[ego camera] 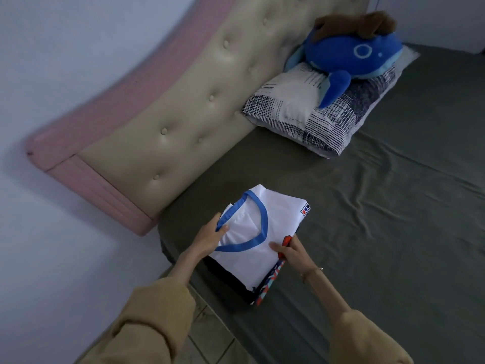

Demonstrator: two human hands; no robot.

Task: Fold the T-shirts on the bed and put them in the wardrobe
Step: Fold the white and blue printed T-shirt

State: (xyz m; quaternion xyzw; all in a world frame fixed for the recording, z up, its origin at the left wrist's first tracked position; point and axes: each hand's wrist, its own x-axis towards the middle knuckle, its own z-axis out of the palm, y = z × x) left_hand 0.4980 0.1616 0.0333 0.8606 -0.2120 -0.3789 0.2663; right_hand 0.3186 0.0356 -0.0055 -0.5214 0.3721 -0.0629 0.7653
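On grey bed (380,206), folded T-shirts (252,248), pillow (309,111), tufted headboard (183,106)

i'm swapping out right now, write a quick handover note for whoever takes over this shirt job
Left hand: grips the left edge of the stack of folded T-shirts, thumb on the blue collar of the white T-shirt on top.
Right hand: grips the stack's right edge, thumb on top.
Where: the stack is near the corner of the bed, by the headboard; dark and patterned shirts show beneath the white one.
Done: the shirts in view are folded and stacked.
Left: lift the stack and put it in the wardrobe, which is out of view.
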